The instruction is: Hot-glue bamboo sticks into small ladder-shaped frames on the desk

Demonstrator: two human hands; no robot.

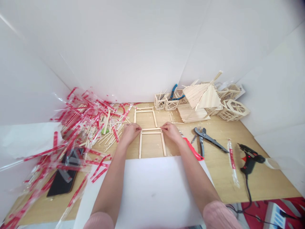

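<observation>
White paper [152,190] lies bottom centre on the counter [220,171]. Just beyond, at centre, is a stick rectangle [152,133]; left hand [130,132] and right hand [172,131] each pinch one end of its top stick [151,129], seemingly aligning it. Next calls for a light, even grip, corners square. Farther up lies a second rectangle [154,117].

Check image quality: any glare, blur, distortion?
Head view: light soft and even, no hard shadows; head view: clear wrappers show pale glare streaks; head view: left hand, right hand and wooden frame fairly clear; head view: power strip soft and stretched near the lower right edge, top right corner dark.
</observation>
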